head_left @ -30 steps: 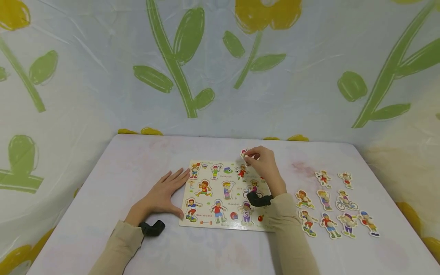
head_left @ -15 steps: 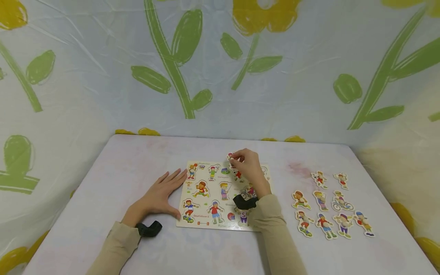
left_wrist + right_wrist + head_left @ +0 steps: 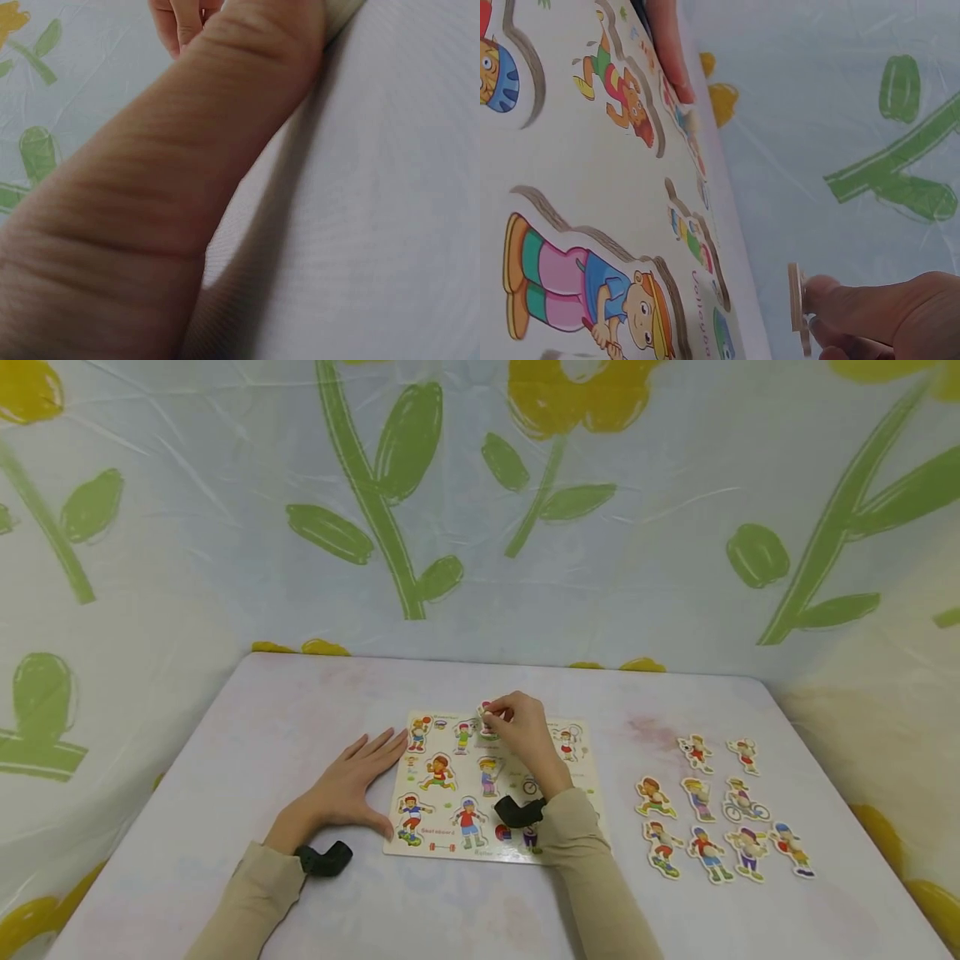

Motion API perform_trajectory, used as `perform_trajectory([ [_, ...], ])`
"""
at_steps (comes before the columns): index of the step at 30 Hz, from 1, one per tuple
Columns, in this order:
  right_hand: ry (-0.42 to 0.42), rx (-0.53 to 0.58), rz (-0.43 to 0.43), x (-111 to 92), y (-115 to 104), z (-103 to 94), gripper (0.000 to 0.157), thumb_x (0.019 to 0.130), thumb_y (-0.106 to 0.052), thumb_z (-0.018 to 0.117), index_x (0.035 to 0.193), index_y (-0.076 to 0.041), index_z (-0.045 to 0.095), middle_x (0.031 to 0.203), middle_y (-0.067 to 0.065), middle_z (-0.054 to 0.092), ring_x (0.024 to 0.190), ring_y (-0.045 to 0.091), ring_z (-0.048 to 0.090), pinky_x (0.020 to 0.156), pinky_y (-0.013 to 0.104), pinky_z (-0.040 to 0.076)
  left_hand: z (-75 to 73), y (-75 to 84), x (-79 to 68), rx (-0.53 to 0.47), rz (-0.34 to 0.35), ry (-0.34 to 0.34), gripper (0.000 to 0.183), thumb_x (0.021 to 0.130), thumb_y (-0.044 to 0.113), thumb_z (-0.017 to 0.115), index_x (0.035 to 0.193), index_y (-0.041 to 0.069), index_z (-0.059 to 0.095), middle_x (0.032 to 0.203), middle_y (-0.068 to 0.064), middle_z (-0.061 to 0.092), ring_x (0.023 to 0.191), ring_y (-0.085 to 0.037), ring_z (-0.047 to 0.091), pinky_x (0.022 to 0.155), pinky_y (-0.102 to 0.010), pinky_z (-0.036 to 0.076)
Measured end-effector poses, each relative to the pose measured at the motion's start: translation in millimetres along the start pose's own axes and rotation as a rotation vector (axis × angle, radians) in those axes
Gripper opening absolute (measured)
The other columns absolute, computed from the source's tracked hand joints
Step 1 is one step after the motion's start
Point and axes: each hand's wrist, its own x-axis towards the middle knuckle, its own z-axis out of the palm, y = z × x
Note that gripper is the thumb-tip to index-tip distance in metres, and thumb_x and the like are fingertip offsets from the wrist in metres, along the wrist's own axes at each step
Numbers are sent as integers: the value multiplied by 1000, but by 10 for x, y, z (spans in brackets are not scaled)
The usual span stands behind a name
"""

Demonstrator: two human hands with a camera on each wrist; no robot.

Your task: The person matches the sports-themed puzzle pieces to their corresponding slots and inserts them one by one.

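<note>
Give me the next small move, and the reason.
Probably shift the small, flat wooden figure piece leftward and down: the right hand holds it clear of the cream rectangular puzzle board, and the green-shirted volleyball figure's recess, its sunken edges visible, lies unfilled just to the left.

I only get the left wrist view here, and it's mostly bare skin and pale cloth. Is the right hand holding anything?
Observer: Yes, the right hand pinches a small flat piece.
Operator: Is it set down?
Observer: No, the right wrist view shows a gap between it and the puzzle board.
Operator: Any others lying about?
Observer: Yes, the head view shows nine loose pieces on the table, to the right of the board.
</note>
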Motion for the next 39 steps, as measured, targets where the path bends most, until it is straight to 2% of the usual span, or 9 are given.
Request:
perform_trajectory([
  [13,-52,9,-21,-27,-72,157,10,88,-10,76,92,-1,75,84,7,62,68,18,51,58,29,44,-25,24,-13,-11,0,0,137,55,82,74,158,8,23,165,-5,20,151,-30,14,120,-53,10],
  [17,-70,4,-27,-36,-92,201,11,88,-10,76,93,-1,75,84,6,63,69,17,52,59,29,45,-23,23,-11,-8,5,2,137,55,84,72,158,8,23,165,-5,20,151,-30,15,119,-54,11],
  [27,-114,8,-29,-36,-72,314,11,88,-10,76,93,-1,74,82,5,61,70,16,54,58,27,48,-40,32,-2,-15,10,4,138,53,80,76,158,7,24,164,-7,20,150,-32,16,119,-54,11],
  [39,-109,61,-30,-72,-25,370,9,88,-10,76,91,-3,73,81,4,61,68,15,54,57,25,48,-36,32,-8,-23,10,7,138,51,78,78,158,7,25,164,-6,21,151,-32,15,120,-54,11],
])
